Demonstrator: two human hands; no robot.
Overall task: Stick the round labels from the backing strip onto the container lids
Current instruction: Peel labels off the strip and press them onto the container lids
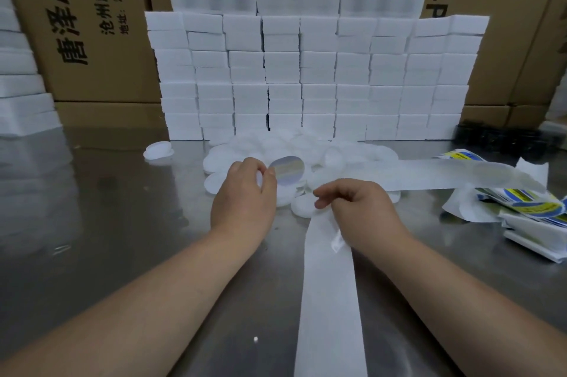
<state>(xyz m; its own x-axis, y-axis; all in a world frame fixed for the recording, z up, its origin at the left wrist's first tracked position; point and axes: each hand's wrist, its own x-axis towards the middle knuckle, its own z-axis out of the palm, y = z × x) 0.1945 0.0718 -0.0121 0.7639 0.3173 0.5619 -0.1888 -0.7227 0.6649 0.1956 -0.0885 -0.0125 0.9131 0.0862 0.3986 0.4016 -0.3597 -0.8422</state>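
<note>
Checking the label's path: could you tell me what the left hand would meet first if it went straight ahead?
Most likely the pile of white lids, lying beyond the left hand and the round label it pinches; the wall of white blocks stands farther back. Height above the lids is unclear.

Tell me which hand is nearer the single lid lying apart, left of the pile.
Left. The left hand is right of the single lid, pinching a round label; the right hand is farther right, gripping the backing strip.
</note>
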